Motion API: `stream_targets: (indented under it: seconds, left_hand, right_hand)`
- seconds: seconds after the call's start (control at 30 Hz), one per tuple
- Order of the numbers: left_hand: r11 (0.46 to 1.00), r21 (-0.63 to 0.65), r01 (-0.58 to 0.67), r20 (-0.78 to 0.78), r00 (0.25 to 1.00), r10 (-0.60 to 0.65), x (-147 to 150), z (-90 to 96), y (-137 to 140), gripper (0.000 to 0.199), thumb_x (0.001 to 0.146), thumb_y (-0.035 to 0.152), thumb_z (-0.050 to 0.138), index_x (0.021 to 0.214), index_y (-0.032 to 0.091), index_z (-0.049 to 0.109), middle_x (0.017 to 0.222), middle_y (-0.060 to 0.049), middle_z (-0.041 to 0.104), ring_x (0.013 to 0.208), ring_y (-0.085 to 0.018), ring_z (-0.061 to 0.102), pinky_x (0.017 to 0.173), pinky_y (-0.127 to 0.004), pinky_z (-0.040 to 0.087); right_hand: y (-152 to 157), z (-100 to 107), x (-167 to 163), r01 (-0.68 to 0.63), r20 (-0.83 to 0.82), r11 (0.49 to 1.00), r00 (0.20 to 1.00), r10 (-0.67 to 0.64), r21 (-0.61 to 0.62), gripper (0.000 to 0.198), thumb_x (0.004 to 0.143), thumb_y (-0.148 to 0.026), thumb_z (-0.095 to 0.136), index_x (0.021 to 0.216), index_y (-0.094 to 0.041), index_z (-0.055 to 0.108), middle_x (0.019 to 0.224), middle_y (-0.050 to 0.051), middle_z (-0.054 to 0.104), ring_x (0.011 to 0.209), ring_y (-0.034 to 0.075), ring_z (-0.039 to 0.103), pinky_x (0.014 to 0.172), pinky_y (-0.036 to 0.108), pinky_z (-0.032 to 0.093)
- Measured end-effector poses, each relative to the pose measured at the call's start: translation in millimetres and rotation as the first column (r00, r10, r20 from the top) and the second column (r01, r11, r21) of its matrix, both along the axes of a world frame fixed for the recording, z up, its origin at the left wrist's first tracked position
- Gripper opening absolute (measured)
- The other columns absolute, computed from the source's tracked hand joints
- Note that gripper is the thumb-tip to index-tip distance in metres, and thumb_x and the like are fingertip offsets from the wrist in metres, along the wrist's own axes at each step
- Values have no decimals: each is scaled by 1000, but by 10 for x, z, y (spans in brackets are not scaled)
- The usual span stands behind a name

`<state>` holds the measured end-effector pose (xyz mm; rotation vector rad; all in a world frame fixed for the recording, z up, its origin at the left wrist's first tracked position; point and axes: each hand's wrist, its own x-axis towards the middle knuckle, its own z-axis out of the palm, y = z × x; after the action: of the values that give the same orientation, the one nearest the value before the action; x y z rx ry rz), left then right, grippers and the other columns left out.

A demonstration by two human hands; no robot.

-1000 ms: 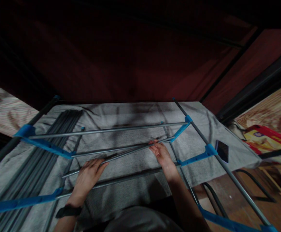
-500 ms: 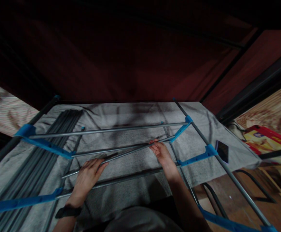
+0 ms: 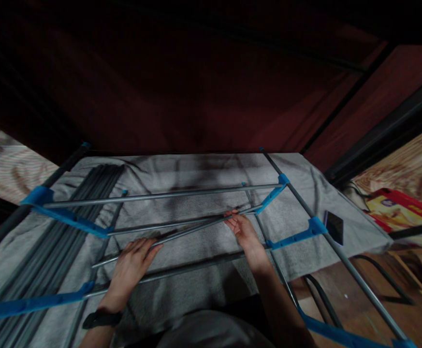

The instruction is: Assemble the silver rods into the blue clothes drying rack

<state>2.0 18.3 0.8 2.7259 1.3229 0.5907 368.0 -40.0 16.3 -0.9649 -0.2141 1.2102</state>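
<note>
A thin grey metal tube (image 3: pixel 192 230) slants across the middle of a frame of tubes and blue plastic brackets. Around its left part my left hand (image 3: pixel 134 261) is closed, the tube's free end poking out beyond the fingers. Near the other end my right hand (image 3: pixel 240 226) pinches the same tube. That end lies close to a blue bracket (image 3: pixel 268 199) on the right; whether it touches I cannot tell. Crossbars run above and below it, among them the upper crossbar (image 3: pixel 167 195) and the lower crossbar (image 3: pixel 199 265), both joined to the frame.
A bundle of loose grey tubes (image 3: pixel 56 246) lies on the left of the grey cloth (image 3: pixel 199 169). A phone (image 3: pixel 334 227) rests on the cloth beside the right frame tube (image 3: pixel 363 280). Farther right is a red and yellow box (image 3: pixel 395 210). A dark red panel (image 3: pixel 196 96) rises behind.
Almost nothing differs. The tube's left end and my left hand have shifted very slightly; both hands keep their hold.
</note>
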Motion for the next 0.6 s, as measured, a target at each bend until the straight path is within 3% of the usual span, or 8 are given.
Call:
stream_targets:
  seconds: [0.43,0.53,0.6]
  left_hand:
    - [1000,28,-15,71,997,13,63,202,24,47,100,58,37,99,22,68,96,-8,76,90,-27,70,82,-41,50]
    - [999,20,-25,72,997,24,65,227,52,49,100,58,36,97,22,69,97,-9,76,91,-27,70,83,-41,50]
    - [1000,18,-25,75,997,23,62,237,69,48,100,58,37,100,22,69,101,-9,76,94,-27,70,86,-41,50]
  right_hand:
    - [-29,-67,98,16,20,998,1000,-15,-52,22,64,-22,75,83,-24,63,85,0,72,89,20,69,91,39,56]
    - [-105,-171,197,170,192,979,971,-146,-116,25,64,-28,75,83,-25,60,81,-1,69,79,20,68,82,40,57]
    - [-163,-238,297,335,363,935,891,-275,-114,29,65,-33,73,90,-27,59,86,-1,68,79,19,65,79,38,56]
